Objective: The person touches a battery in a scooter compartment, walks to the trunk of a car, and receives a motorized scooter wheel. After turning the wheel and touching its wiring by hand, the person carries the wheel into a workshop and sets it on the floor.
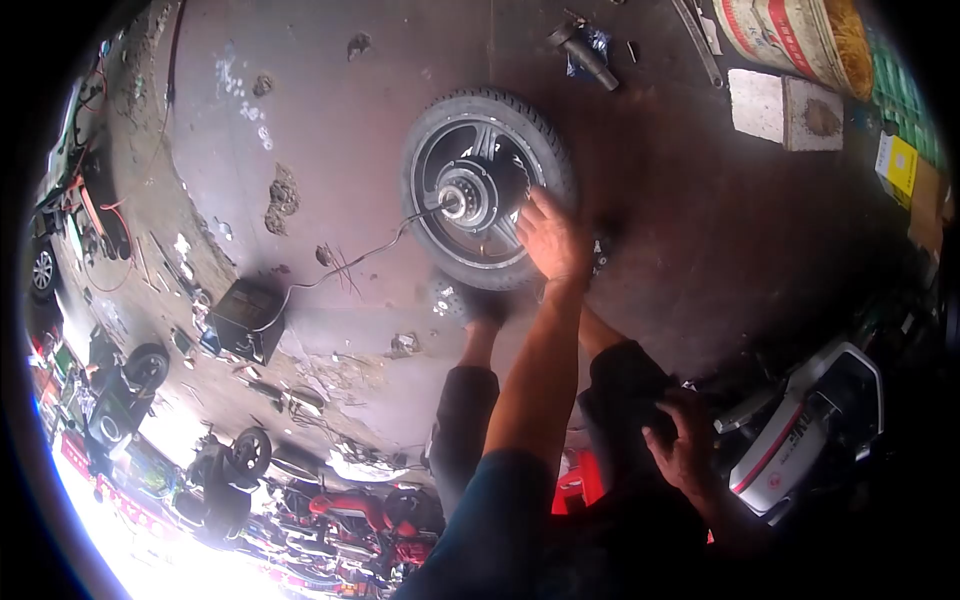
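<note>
A motorcycle-type wheel (423, 137) with a black tyre and dark spokes lies flat on the floor before my feet. A dark cable (375, 255) runs from its central hub (466, 200) to a dark box (245, 320) on the left. My left hand (552, 238) reaches over the right side of the wheel, its fingers stretched towards the rim and spokes. Whether the fingertips touch the metal is hard to tell. By my right knee hangs my right hand (685, 440), in shadow, fingers apart and holding nothing.
At the upper right are a thick metal tool (585, 55), a wrench (700, 45), a pale block (758, 105) and a large bucket (795, 35). A white motorcycle panel (780, 455) stands at the lower right. Several motorcycles and loose parts crowd the lower left; the floor has broken patches.
</note>
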